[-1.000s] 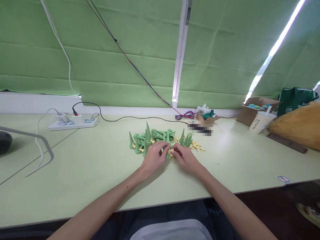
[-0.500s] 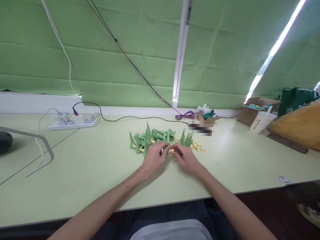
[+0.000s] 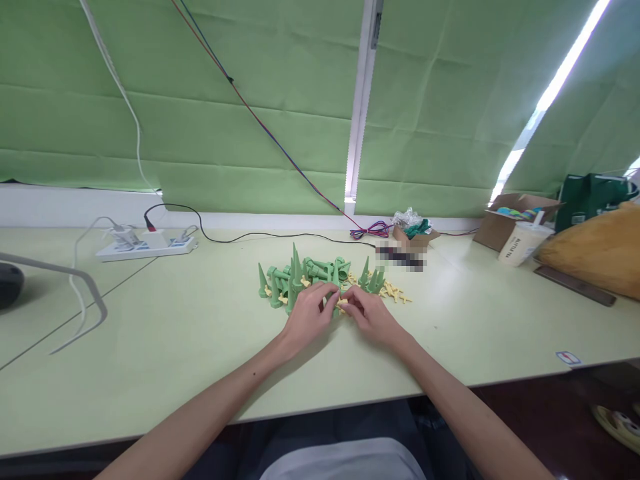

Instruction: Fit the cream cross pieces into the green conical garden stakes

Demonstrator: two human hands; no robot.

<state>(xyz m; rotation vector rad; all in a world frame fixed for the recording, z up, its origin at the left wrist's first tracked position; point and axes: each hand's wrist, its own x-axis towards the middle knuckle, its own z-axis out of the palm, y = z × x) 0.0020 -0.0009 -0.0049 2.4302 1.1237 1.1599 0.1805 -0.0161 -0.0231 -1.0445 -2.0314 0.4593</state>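
Over the near edge of a pile of green plastic pieces, my left hand (image 3: 310, 312) closes its thumb and fingers around a green cone (image 3: 336, 275), which its fingertips partly hide. Facing it, my right hand (image 3: 373, 315) pinches a small yellow piece (image 3: 343, 303) against that cone's lower part. Several upright green cones (image 3: 295, 270) stand left of my hands, some with yellow pieces near their bases. Behind lie more green cones (image 3: 320, 269) on their sides. Small branching yellow pieces (image 3: 395, 292) are scattered to the right, beside more upright green cones (image 3: 373, 280).
A white power strip (image 3: 147, 248) with plugs lies back left. A thin black cable (image 3: 270, 235) runs along the back to a blurred-out item (image 3: 400, 257). At the right are a cardboard box (image 3: 485, 230), a drink cup (image 3: 524, 243) and a yellow-brown soft item (image 3: 597, 250).
Both hands keep the same pinching pose at the cone and yellow piece. The whole view has shifted very slightly.
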